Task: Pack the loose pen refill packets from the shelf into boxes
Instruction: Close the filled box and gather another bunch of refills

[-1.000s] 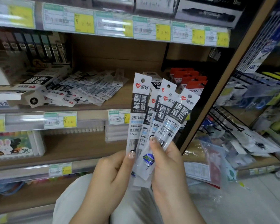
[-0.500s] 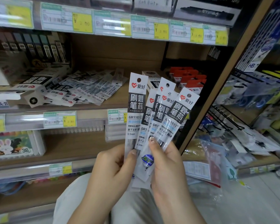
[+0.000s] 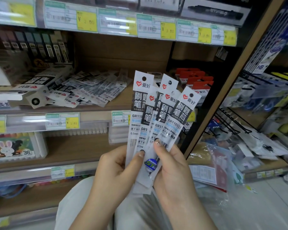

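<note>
Wooden shop shelving [image 3: 121,102] is faced. A fan of white-and-black plastic refill packets [image 3: 158,117] is pinched at its lower end by left hand [image 3: 116,170] and right hand [image 3: 171,168]. Many loose packets [image 3: 90,92] are left on the shelf beside a white-and-black cardboard box [image 3: 38,82]; packing is judged early.

left grip [image 3: 116,171]: raised, fingers curled, thumb pinched the packets [image 3: 158,117] | right grip [image 3: 171,168]: close beside it, thumb pinched the same packets | forearms: bare, angled upward
</note>
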